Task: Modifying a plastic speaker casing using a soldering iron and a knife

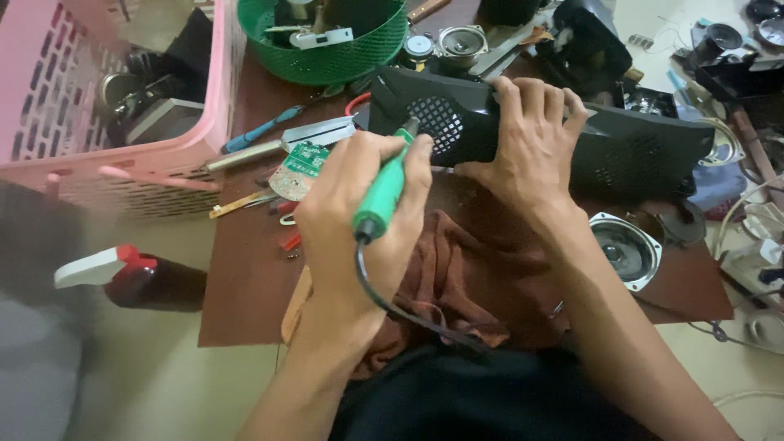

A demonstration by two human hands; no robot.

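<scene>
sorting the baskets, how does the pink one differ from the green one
The pink basket is rectangular, with slotted walls, and sits off the brown board's left edge; the green basket is round, finely meshed, and stands on the board at its far side. Both are perforated plastic and hold metal parts.

We see an electronics repair workshop. Loose speakers (627, 249), a circuit board (304, 161) and hand tools (265, 128) crowd the frame's centre and upper right.

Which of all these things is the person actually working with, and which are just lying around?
In use:
left hand gripping the green soldering iron
right hand steadying the black speaker panel

Lying about:
pink basket
green basket
loose speaker
small circuit board
blue-handled screwdriver
brown cloth
</scene>
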